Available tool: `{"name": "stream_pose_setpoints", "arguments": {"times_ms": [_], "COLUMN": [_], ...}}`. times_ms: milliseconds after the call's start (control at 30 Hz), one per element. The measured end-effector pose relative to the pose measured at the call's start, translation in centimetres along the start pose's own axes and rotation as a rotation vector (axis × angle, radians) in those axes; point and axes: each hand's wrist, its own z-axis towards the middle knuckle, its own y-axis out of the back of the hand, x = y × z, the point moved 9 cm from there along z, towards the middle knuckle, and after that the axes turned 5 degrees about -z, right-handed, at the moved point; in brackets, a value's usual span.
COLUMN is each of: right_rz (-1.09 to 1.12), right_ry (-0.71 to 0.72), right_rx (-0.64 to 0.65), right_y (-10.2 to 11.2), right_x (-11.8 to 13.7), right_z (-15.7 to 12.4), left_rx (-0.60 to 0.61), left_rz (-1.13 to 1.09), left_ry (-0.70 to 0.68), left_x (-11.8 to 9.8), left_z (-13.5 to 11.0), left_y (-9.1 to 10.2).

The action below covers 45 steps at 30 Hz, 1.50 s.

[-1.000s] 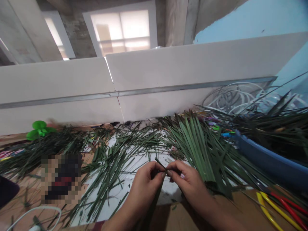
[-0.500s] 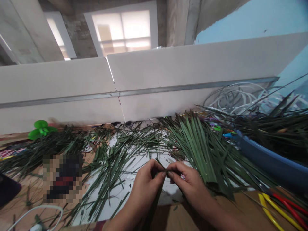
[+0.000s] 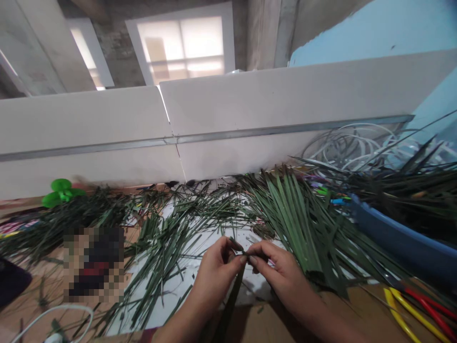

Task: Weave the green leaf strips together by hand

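Observation:
My left hand [image 3: 220,264] and my right hand [image 3: 273,264] meet at the middle of the bench, thumbs and forefingers pinched close together. Between them they hold a dark green leaf strip [image 3: 233,293], whose long tail hangs down toward the front edge. A short end of it sticks up above the left fingers. Exactly how the strip is folded at the fingertips is too small to make out. Close to my right wrist lies a fan of broad green leaves [image 3: 298,224]. Cut leaf strips [image 3: 160,262] are strewn left of my left hand.
A blue tub [image 3: 400,243] heaped with dark leaves stands at right, near scissors with red and yellow handles [image 3: 403,314]. White coiled straps [image 3: 342,143] lie behind. A green fan-shaped object [image 3: 61,193] and a white cable [image 3: 59,307] are at left. A pale partition [image 3: 285,105] bounds the back.
Both hands stay in nearly the same place. The strip has shifted slightly at the fingertips, and its hanging tail shows more plainly between the wrists.

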Motion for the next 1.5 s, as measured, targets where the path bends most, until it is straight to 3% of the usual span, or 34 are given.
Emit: {"name": "stream_pose_setpoints", "arguments": {"times_ms": [700,967,1133,1333,1500], "right_rz": [0.067,0.073,0.037,0.061,0.047], "right_ry": [-0.044,-0.090,-0.075,-0.083,-0.082], "right_rx": [-0.008,-0.059,-0.096,-0.129,-0.124], "right_y": [-0.3,0.1,0.5,0.8,0.7], "right_x": [-1.0,-1.3,-1.2,-1.5,-1.2], "right_z": [0.2,0.1,0.1,0.0,-0.1], "left_rx": [-0.022,-0.019,0.017,-0.002,0.030], "left_rz": [0.020,0.145,-0.052,-0.376,-0.426], "left_ry": [-0.042,-0.030,0.061,0.193,0.160], "left_x": [-0.7,-0.9,-0.4,2.1,2.4], "left_z": [-0.3,-0.6,-0.7,-0.5,-0.6], "left_y": [0.1,-0.3,-0.8,-1.3,-1.8]}}
